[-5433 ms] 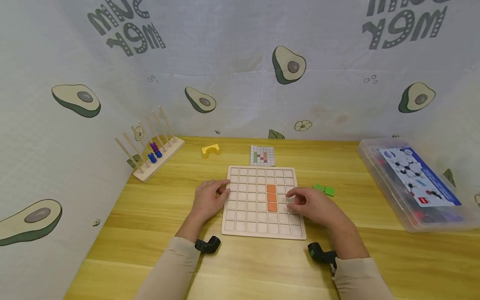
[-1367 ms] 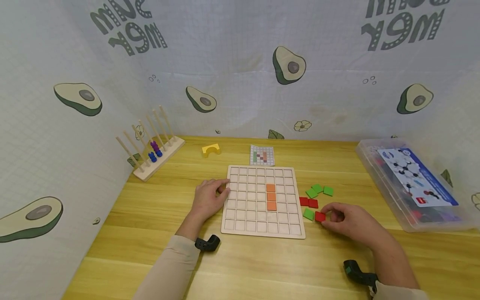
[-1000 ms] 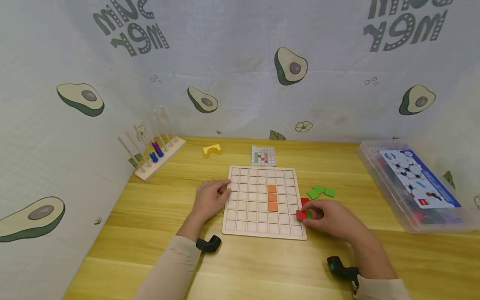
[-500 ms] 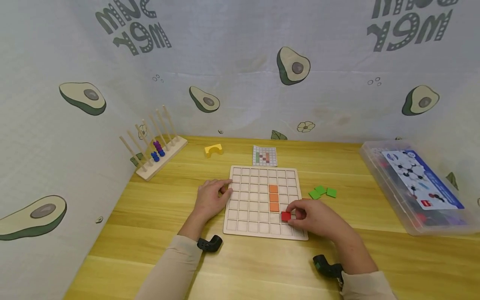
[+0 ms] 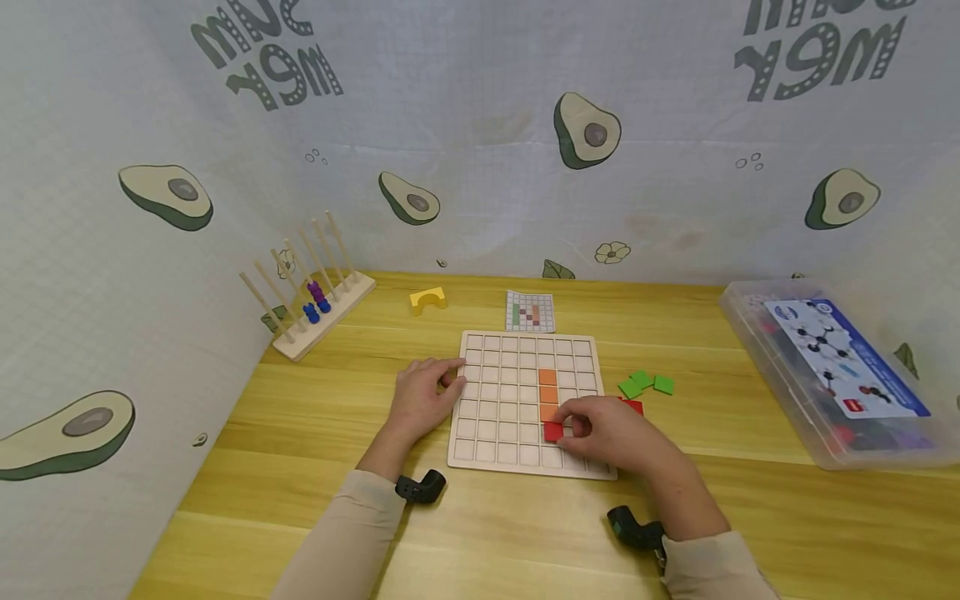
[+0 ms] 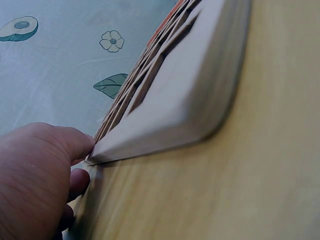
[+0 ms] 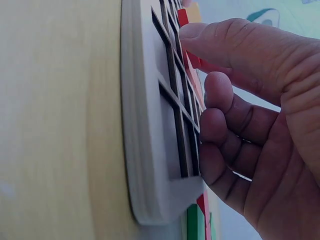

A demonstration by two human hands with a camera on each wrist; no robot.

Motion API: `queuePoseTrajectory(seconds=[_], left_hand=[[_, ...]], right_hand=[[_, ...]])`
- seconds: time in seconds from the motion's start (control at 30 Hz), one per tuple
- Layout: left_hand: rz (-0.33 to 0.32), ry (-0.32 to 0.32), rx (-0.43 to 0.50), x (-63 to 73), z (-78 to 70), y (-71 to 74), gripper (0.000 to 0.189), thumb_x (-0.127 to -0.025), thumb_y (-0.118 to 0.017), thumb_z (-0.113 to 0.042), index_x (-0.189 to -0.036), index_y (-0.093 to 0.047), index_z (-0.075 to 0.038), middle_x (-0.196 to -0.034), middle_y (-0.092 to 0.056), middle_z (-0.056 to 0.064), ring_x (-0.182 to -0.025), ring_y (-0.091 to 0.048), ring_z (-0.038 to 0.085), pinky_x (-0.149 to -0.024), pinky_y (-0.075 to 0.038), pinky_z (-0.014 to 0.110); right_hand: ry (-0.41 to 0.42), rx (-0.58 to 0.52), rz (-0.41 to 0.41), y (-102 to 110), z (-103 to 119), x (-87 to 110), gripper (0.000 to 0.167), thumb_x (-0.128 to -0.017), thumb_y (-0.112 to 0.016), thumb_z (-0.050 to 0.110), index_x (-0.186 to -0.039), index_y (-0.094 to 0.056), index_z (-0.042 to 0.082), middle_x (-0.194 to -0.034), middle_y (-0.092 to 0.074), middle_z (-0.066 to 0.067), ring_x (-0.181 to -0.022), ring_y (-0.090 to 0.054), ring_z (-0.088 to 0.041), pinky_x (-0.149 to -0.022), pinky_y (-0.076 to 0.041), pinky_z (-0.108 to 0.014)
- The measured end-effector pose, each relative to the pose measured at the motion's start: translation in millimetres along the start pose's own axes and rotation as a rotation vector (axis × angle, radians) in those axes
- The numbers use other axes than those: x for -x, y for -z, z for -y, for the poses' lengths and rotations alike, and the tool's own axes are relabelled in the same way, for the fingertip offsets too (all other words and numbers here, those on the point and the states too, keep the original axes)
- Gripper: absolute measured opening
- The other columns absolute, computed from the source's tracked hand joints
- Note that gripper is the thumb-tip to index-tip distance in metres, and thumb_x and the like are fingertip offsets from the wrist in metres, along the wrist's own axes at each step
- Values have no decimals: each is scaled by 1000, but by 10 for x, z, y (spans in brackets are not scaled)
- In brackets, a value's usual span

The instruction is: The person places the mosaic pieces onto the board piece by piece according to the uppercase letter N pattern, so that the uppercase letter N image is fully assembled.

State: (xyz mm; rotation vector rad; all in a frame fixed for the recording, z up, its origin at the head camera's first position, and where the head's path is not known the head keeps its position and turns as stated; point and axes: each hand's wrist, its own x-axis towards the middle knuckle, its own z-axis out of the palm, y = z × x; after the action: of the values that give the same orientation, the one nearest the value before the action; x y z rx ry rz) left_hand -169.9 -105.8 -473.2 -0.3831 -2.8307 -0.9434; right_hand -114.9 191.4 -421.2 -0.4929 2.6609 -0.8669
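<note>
A square wooden grid board (image 5: 480, 454) lies flat on the table. Three orange tiles (image 5: 548, 394) fill cells in one column. My right hand (image 5: 611, 433) pinches a red square tile (image 5: 552, 432) between thumb and index finger, over the cell just below the orange column. In the right wrist view the red tile (image 7: 183, 18) stands partly raised at the thumb tip, with the other fingers curled near the board. My left hand (image 5: 420, 400) rests on the table, its thumb and index fingertips touching the board's left edge.
Right of the board lie green tiles (image 5: 663, 384) and red tiles (image 5: 633, 407), partly hidden by the hand. Behind stand a printed pattern card (image 5: 529, 312), yellow arch block (image 5: 427, 300) and peg rack (image 5: 322, 321) with beads. A clear plastic case (image 5: 825, 375) sits far right.
The right hand took a red tile from the table right of the board and carried it left, over the board to below the orange column. The left hand stays at the board's edge.
</note>
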Motion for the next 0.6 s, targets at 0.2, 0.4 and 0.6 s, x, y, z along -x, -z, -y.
queuePoseTrajectory(seconds=[0.2, 0.4, 0.6], left_hand=[[-3, -2, -3, -5, 7, -10, 32, -98, -67, -29, -128, -73, -19, -83, -64, -5, -82, -50, 17, -79, -34, 34], [0, 2, -3, -9, 1, -9, 32, -98, -67, -29, -128, -73, -19, -83, -64, -5, -82, -50, 17, -80, -34, 35], [-4, -2, -3, -7, 6, -12, 32, -98, -67, -30, -127, -73, -19, -83, -65, -5, -84, -52, 17, -80, -35, 35]], right_hand=[[-3, 15, -1, -15, 27, -18, 16, -86, -80, 18, -99, -71, 19, -71, -51, 8, -67, -46, -8, -62, -38, -23], [-21, 14, 9, -17, 42, -21, 16, -86, -81, 19, -100, -71, 19, -72, -51, 6, -67, -46, -10, -61, -37, -24], [-36, 15, 13, -28, 35, -27, 16, -86, -81, 19, -99, -72, 20, -72, -52, 6, -67, -47, -11, -60, -37, -24]])
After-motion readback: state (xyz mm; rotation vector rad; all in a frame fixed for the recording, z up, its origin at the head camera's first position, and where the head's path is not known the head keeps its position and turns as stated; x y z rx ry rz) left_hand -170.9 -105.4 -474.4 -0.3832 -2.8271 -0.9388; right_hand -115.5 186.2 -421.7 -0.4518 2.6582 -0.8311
